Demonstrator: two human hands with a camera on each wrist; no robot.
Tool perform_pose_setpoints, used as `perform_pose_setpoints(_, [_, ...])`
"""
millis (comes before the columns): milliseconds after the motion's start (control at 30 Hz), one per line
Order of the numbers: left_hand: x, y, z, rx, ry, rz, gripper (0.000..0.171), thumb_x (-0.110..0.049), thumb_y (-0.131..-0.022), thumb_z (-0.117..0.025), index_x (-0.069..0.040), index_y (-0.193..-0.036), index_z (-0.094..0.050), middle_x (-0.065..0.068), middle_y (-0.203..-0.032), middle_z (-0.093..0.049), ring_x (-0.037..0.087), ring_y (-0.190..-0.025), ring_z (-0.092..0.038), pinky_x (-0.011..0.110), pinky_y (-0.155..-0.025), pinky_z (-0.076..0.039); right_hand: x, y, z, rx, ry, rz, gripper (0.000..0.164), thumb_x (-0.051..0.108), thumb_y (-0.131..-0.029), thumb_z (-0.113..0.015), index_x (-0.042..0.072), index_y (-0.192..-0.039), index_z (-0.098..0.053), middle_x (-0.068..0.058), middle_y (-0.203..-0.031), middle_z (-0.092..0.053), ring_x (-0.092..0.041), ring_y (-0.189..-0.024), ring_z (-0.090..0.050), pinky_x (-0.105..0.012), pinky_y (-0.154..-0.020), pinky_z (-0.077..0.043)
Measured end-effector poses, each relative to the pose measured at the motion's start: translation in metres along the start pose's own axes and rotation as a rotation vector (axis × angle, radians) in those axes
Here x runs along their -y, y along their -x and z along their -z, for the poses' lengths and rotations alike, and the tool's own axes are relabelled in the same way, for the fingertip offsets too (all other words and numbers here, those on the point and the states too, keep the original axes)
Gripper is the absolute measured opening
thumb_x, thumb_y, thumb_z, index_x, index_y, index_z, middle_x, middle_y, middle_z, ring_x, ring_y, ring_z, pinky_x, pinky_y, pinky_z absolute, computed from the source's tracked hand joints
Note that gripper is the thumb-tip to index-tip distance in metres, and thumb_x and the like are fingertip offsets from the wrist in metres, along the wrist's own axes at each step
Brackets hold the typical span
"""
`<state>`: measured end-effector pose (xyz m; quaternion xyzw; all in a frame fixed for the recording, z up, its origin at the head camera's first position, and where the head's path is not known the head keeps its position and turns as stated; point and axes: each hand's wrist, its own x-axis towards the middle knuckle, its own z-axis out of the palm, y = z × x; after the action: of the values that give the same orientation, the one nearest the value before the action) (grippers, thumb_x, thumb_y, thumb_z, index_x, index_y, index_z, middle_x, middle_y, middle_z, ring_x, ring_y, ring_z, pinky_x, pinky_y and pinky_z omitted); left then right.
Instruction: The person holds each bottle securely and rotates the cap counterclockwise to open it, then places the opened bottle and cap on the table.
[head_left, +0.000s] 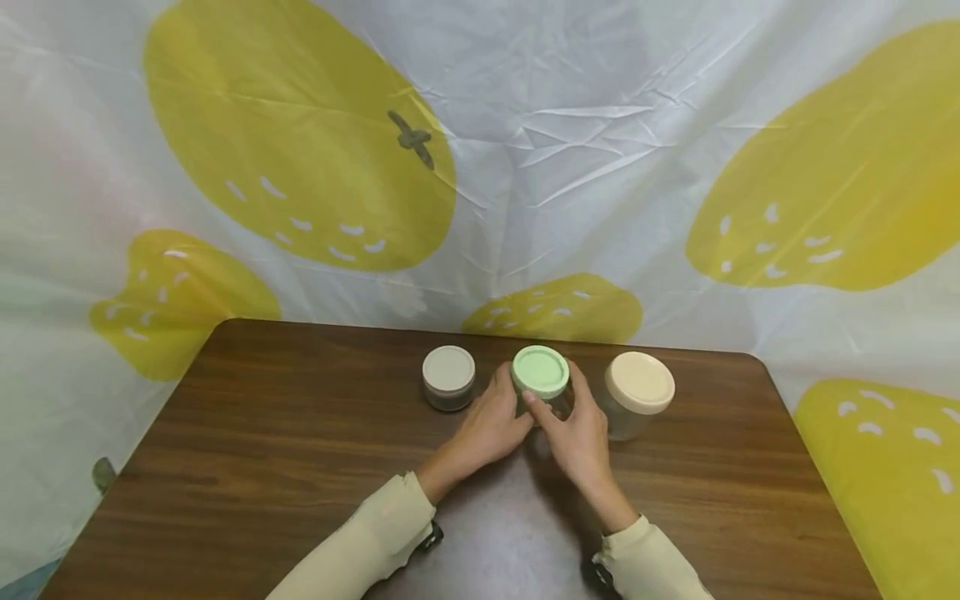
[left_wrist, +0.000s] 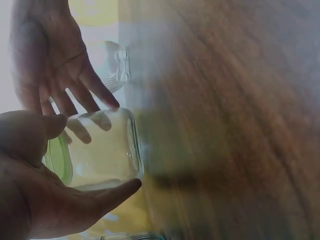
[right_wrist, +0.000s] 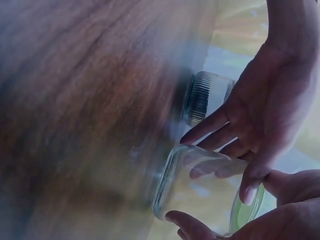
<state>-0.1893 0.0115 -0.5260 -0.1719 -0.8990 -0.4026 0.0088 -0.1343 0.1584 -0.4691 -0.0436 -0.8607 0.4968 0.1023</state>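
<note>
A clear glass jar with a pale green lid (head_left: 541, 372) is between both hands, upright, near the back of the table. My left hand (head_left: 491, 421) holds its left side; my right hand (head_left: 579, 433) holds the right, thumb by the lid's front edge. In the left wrist view, fingers of both hands lie along the glass of the green-lidded jar (left_wrist: 107, 155), which looks empty. The right wrist view shows the same jar (right_wrist: 205, 192) from the other side. Whether its base touches the table cannot be told.
To the left stands a small ribbed glass jar with a white lid (head_left: 448, 371). A larger glass jar with a cream lid (head_left: 641, 383) stands close on the right. Behind the brown wooden table (head_left: 300, 417) hangs a white cloth (head_left: 585, 167) with yellow fruit prints.
</note>
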Motion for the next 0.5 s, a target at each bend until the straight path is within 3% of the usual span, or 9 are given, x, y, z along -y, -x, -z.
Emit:
perform_pose_setpoints(200, [-0.044,0.02,0.036,0.048,0.02,0.041,0.079,-0.037,-0.101,-0.064,0.006,-0.158,-0.029,0.03,-0.15,-0.05,0.044,-0.12,-0.065,0.057,-0.097,-0.057,0.004,0.004,0.005,-0.014,-0.031,0.002,0.079,0.041,-0.09,-0.085,0.021,-0.157,-0.047,-0.015,-0.151,-0.062,-0.036,-0.138,-0.062,-0.056,-0.107,-0.055])
perform_pose_setpoints(367, [-0.057,0.031,0.047,0.087,0.021,0.051,0.081,-0.039,-0.104,-0.061,0.003,-0.162,-0.023,0.029,-0.157,-0.044,0.042,-0.132,-0.06,0.054,-0.106,-0.055,0.009,0.011,0.012,-0.036,-0.091,-0.004,0.075,0.037,-0.086,-0.089,0.022,-0.151,-0.054,-0.011,-0.149,-0.065,-0.034,-0.137,-0.063,-0.055,-0.115,-0.05])
perform_pose_setpoints(500, [-0.064,0.04,0.05,0.044,0.052,0.015,0.081,-0.037,-0.102,-0.064,-0.001,-0.162,-0.025,0.025,-0.157,-0.044,0.04,-0.135,-0.058,0.054,-0.109,-0.053,0.014,0.019,0.017,-0.038,-0.188,-0.007,0.074,0.03,-0.084,-0.091,0.02,-0.149,-0.056,-0.007,-0.15,-0.064,-0.03,-0.141,-0.06,-0.05,-0.118,-0.048])
